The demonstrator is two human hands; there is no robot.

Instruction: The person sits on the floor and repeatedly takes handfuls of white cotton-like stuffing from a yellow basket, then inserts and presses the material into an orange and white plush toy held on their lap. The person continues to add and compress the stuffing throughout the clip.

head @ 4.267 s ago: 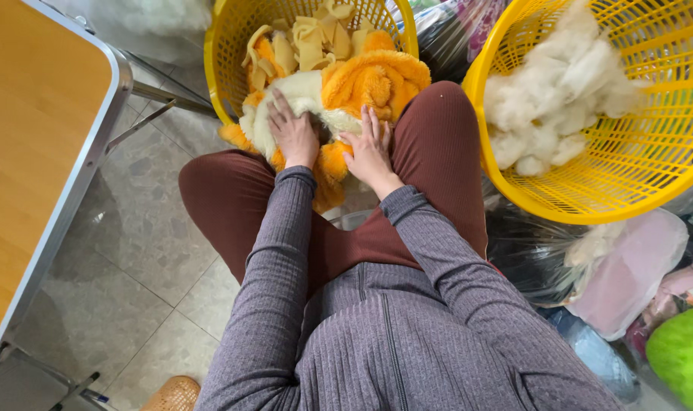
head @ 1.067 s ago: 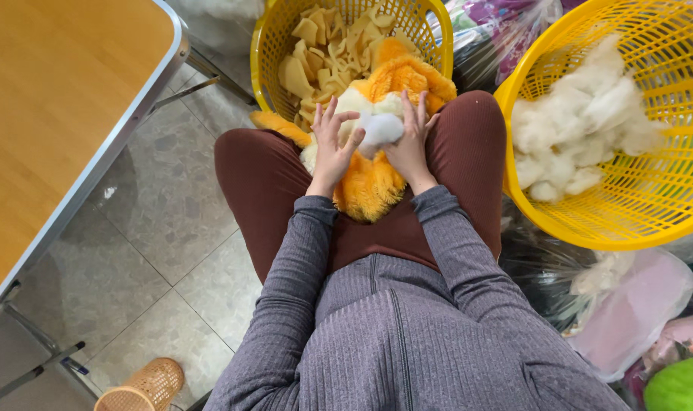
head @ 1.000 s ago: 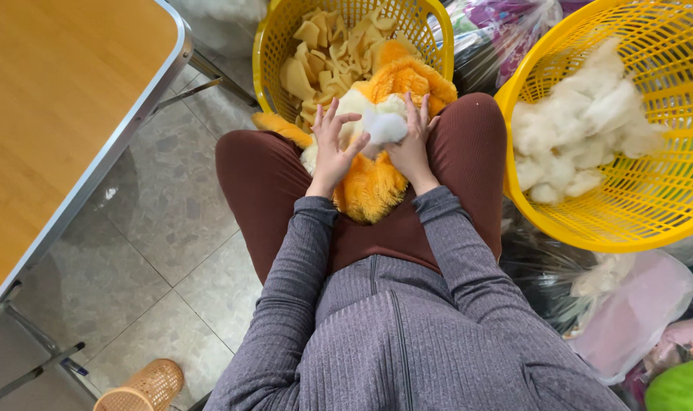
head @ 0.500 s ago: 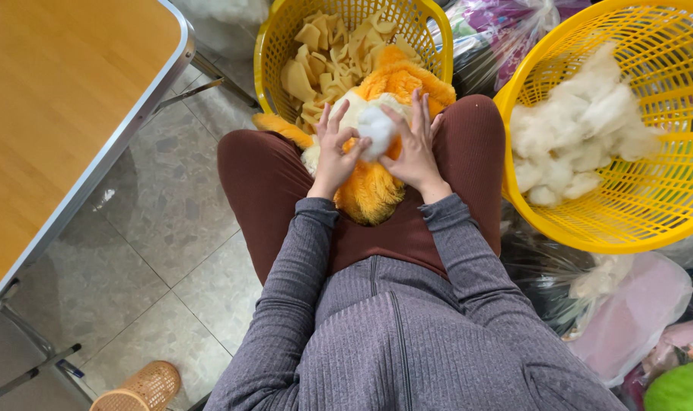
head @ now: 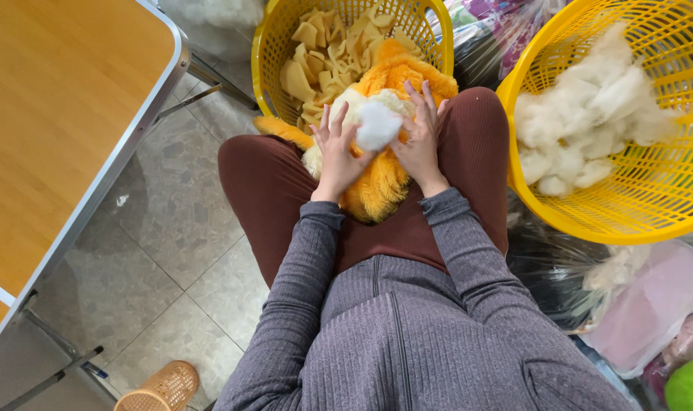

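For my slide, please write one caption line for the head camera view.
Seated person's left hand and right hand press white stuffing into an orange plush toy on the lap.

Bright, even indoor light fills the view, with soft shadows only: a faint one under the table (head: 65, 137) toward 8 o'clock on the tiled floor (head: 156, 274), and a darker pocket below the yellow basket (head: 628, 221) at 4 o'clock. The white stuffing (head: 378, 125) near 12 o'clock is nearly blown out, losing texture. Focus is sharp centrally, with slight wide-angle stretching and softness toward the edges.
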